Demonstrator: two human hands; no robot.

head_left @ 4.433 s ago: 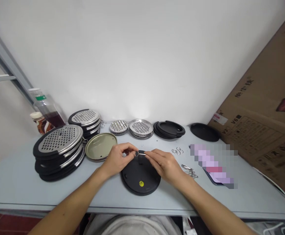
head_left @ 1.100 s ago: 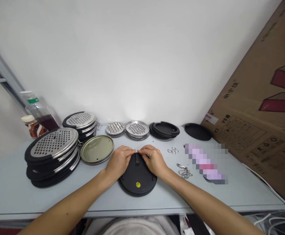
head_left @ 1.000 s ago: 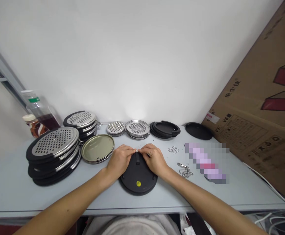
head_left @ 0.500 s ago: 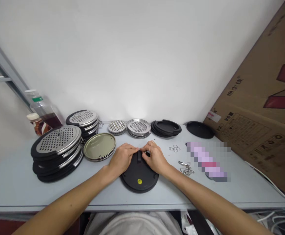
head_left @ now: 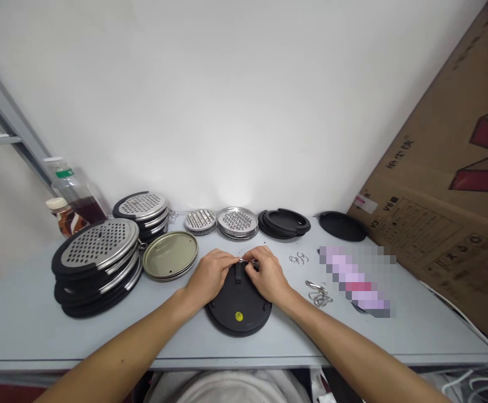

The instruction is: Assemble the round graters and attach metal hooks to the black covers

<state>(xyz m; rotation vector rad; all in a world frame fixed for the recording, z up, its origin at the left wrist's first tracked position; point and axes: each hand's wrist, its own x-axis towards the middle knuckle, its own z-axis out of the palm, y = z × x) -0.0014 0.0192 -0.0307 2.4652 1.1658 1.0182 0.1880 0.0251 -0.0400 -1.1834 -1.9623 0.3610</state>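
A round black disc [head_left: 238,302] lies flat on the table in front of me, with a yellow round sticker [head_left: 239,316] near its front edge and a short black strap [head_left: 238,273] at its far edge. My left hand [head_left: 209,274] reaches in from the left and pinches a small shiny metal piece [head_left: 244,260] beside the strap's end. From the other side, my right hand [head_left: 269,274] has its thumb and index finger closed on the same piece. Whether it is a ring or a clip cannot be made out, as fingertips cover most of it.
Stacked graters with black rims [head_left: 97,243] stand left, beside gold-coloured plates [head_left: 170,254]. Round grater plates [head_left: 238,221] and black rims [head_left: 288,221] line the wall. Metal rings [head_left: 298,258] and carabiners [head_left: 319,294] lie right, near a blurred purple item [head_left: 353,280] and a cardboard box [head_left: 437,196].
The whole view has shifted slightly. Both hands stay at the strap's end, and more of the metal piece now shows between the fingertips.
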